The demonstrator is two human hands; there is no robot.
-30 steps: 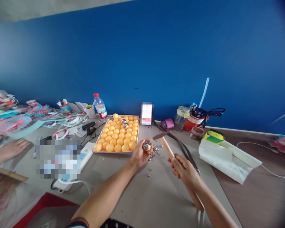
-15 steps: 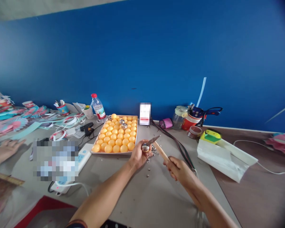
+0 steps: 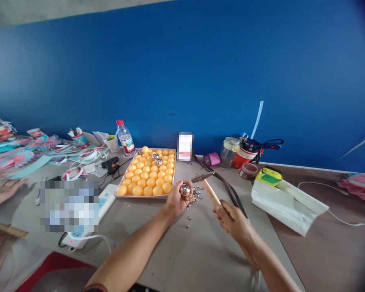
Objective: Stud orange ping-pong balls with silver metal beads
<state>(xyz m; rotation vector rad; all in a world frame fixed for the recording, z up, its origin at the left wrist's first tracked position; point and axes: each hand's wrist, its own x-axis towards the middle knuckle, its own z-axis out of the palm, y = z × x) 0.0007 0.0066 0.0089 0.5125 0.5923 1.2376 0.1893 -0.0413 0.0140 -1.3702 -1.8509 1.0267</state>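
Note:
My left hand [image 3: 177, 199] is closed around a shiny silver-studded ball [image 3: 185, 190], held just above the grey table. My right hand [image 3: 231, 219] grips the wooden handle of a small hammer [image 3: 207, 186]; its metal head is raised a little to the right of the ball. Small silver studs [image 3: 196, 192] lie scattered on the table under and beside the ball. Behind my left hand stands a tray [image 3: 139, 196] filled with several orange balls [image 3: 149, 174], with a few silver-covered ones [image 3: 156, 159] among them.
A power strip [image 3: 105, 200] and glue gun [image 3: 111, 164] lie left of the tray, beside a water bottle [image 3: 125, 139]. Jars, a red cup [image 3: 242, 156] and a white paper bag [image 3: 287, 202] sit to the right. Another person's hand [image 3: 3, 190] rests at far left.
The hammer came down onto the silver ball half a second ago and has lifted back up to the right. My left hand has kept the ball in nearly the same place.

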